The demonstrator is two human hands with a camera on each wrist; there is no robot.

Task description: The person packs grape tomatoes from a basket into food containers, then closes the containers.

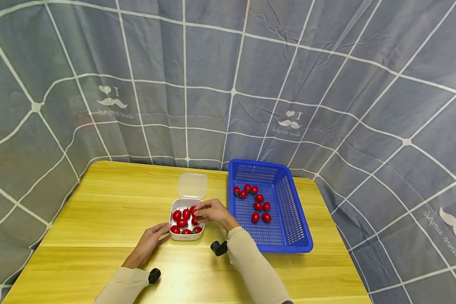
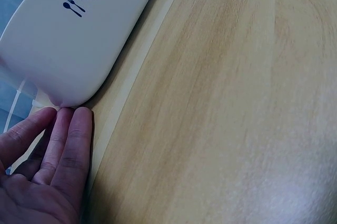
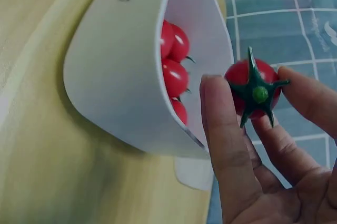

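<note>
A white food container point(image 1: 186, 237) stands on the table, holding several red cherry tomatoes point(image 1: 181, 223). Its side is printed "white pack" in the left wrist view. My right hand point(image 1: 214, 212) is over the container's right side, pinching one cherry tomato point(image 3: 253, 89) between thumb and fingers. That tomato's green star-shaped stem end faces the right wrist camera, close to the container's rim. At the lower left, my left hand point(image 1: 148, 242) touches the container's wall point(image 2: 68, 50) with fingertips, the fingers point(image 2: 76, 145) fairly straight.
Right of the container sits a blue perforated basket point(image 1: 275, 230) with several cherry tomatoes point(image 1: 258, 206) in it. A translucent lid point(image 1: 192, 185) lies just behind the container. Around the wooden table point(image 1: 118, 202) hangs a grey checked curtain point(image 1: 209, 105).
</note>
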